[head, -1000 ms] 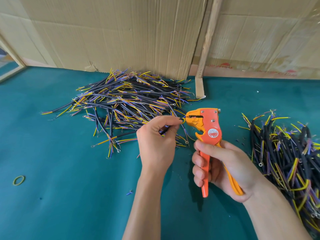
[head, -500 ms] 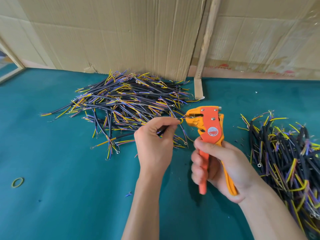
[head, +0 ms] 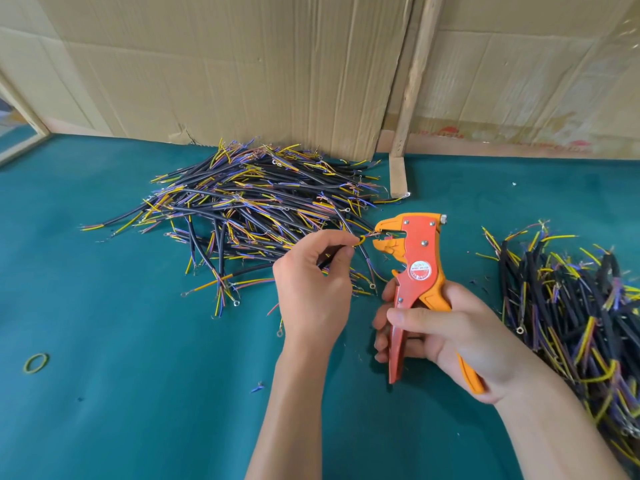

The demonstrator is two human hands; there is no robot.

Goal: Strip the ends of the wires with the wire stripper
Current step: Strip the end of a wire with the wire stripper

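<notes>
My left hand (head: pixel 313 285) pinches a black cable with a yellow wire end (head: pixel 360 240) between thumb and fingers. The yellow end bends toward the jaws of the orange wire stripper (head: pixel 415 251), and bare strands sit in the jaw mouth. My right hand (head: pixel 446 336) grips the stripper's two handles, with the tool held upright and its jaws pointing left. Most of the held cable is hidden behind my left hand.
A large heap of black cables with yellow and purple ends (head: pixel 249 209) lies behind my left hand. A second heap (head: pixel 575 306) fills the right edge. A green rubber band (head: pixel 35 362) lies at left on the teal table (head: pixel 138 393). Cardboard sheets (head: pixel 242 64) stand at the back.
The stripper's jaws have parted slightly and the yellow wire end now curls out just left of them. Both hands stay almost where they were.
</notes>
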